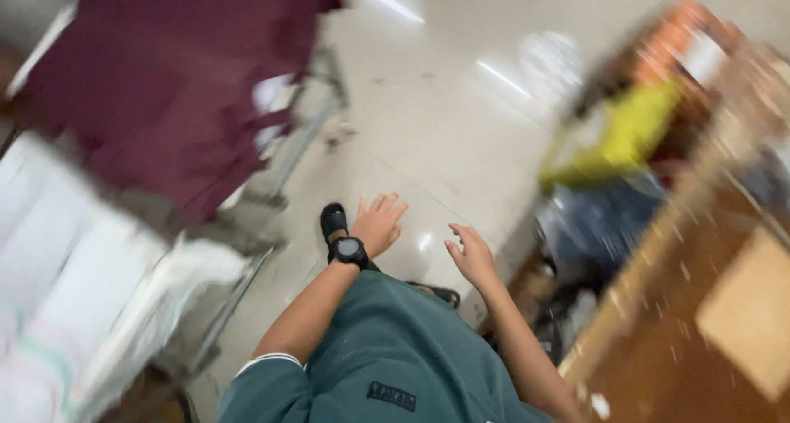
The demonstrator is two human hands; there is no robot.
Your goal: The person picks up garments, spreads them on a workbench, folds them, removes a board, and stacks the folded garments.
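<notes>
Both hands are seen held out over the pale floor (461, 102), with fingers spread and nothing grasped. The left hand (380, 223), with a black watch (349, 249) on its wrist, is placed at about 6 o'clock of the view, and the right hand (471, 257) is just beside it, at 4 o'clock from it. A maroon cloth (164, 77) is seen at 10 o'clock, blurred. A wooden table (683, 332) with a yellow cloth (629, 131) is found at 3 o'clock.

We count two empty hands, left (380, 223) and right (471, 257); one watch (349, 249); one maroon cloth (169, 81); one yellow cloth (629, 131); one wooden table (699, 324).
</notes>
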